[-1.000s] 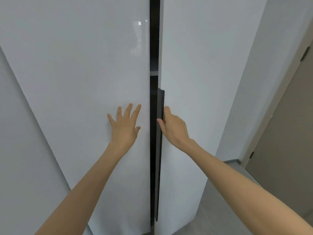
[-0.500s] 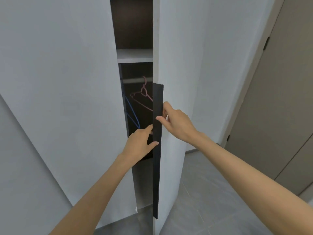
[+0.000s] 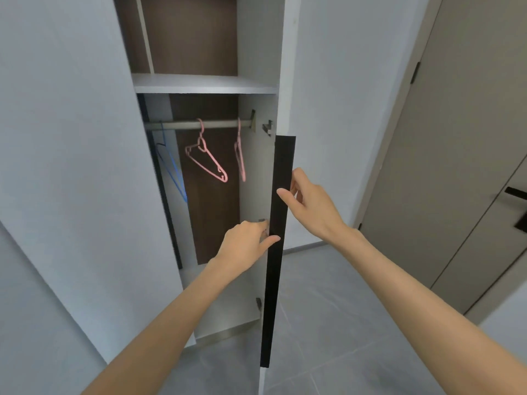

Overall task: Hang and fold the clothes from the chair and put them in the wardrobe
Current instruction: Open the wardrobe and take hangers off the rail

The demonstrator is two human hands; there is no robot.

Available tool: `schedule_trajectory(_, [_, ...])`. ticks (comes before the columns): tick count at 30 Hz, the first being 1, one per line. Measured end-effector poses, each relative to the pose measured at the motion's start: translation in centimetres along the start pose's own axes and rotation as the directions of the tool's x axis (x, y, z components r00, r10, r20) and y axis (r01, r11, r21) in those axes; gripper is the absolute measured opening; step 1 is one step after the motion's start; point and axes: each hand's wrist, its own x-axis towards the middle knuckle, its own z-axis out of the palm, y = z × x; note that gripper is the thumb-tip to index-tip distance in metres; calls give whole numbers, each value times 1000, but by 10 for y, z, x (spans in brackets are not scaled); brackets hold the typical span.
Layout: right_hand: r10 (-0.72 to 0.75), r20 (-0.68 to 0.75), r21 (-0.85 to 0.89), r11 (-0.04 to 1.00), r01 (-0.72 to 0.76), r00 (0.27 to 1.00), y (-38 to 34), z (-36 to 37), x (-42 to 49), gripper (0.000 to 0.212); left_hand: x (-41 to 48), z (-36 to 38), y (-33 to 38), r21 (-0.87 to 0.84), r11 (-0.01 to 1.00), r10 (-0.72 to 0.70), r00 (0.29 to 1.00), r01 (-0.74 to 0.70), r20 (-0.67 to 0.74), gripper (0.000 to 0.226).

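Note:
The white wardrobe stands open in front of me. Its right door is swung out edge-on, and a long black handle strip (image 3: 277, 280) runs down that edge. My right hand (image 3: 309, 205) pinches the strip, thumb on the near face and fingers on the far side. Lower down, my left hand (image 3: 246, 242) grips the door's edge from the inside, its thumb lying on the strip. Inside, a metal rail (image 3: 182, 124) carries two pink hangers (image 3: 206, 161) (image 3: 240, 155) and a blue hanger (image 3: 174, 172). No clothes or chair are in view.
The wardrobe's left door (image 3: 71, 138) stands open on my left. A white shelf (image 3: 199, 84) sits above the rail. A beige room door (image 3: 456, 138) with a black lever handle (image 3: 516, 195) is on the right. Grey tiled floor (image 3: 328, 323) lies below.
Both wardrobe doors have swung wide open from nearly closed. My left hand has left the left door's face and moved to the right door's edge. The rail and hangers have come into view.

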Motion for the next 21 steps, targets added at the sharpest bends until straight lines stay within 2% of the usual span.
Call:
schedule_trajectory(4, [35,-23,21,999,-34,999,35,-30,-12,24,14,24,43,-22,998,-54,998,53,-32,58])
schedule_trajectory(8, [89,-24,33,996,-88,996,68,-54,-18,25,34,35,79,-40,993,-106,994,107,41,72])
schedule_trajectory(16, [127,36,16,992,-128,991,94,-77,-21,28,54,47,109,-19,984,-174,982,175,69,76])
schedule_trajectory(18, [118,75,-54,992,-114,990,94,-79,-23,27,54,46,108,-1,984,-178,981,179,72,75])
schedule_trajectory(21, [131,129,-248,964,-95,983,93,-79,-34,24,46,40,100,38,989,-146,988,144,52,70])
